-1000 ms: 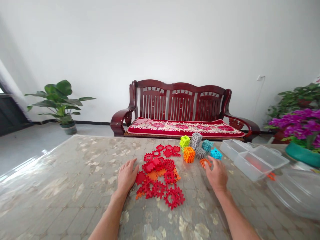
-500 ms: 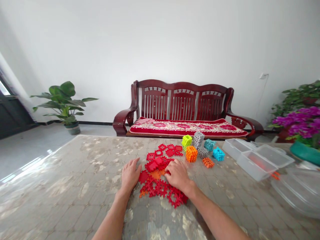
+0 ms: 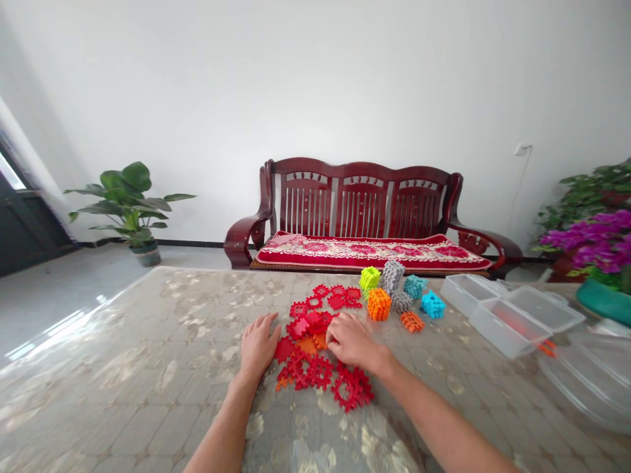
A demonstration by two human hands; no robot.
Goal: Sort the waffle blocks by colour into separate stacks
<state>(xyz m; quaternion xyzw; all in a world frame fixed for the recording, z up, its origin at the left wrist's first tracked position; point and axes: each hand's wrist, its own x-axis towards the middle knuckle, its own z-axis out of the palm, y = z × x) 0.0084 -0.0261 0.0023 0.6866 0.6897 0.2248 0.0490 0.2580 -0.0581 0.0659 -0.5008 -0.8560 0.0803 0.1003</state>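
A loose pile of red interlocking plastic tiles with toothed edges lies on the table in front of me. Among them are a few orange tiles. My left hand rests palm down on the tablecloth at the pile's left edge, its fingers stretched out. Over the pile's right side, my right hand has its fingers curled, the tips beside a small orange tile. Whether they grip a tile is hidden.
Stacks of tiles in lime, orange, grey and blue stand beyond my right hand. Clear plastic boxes and a transparent lid lie to the right. A wooden bench stands behind the table.
My right forearm has swung slightly outward to the right, uncovering more red tiles at the pile's near right. The left hand stays in place; the view has shifted slightly.
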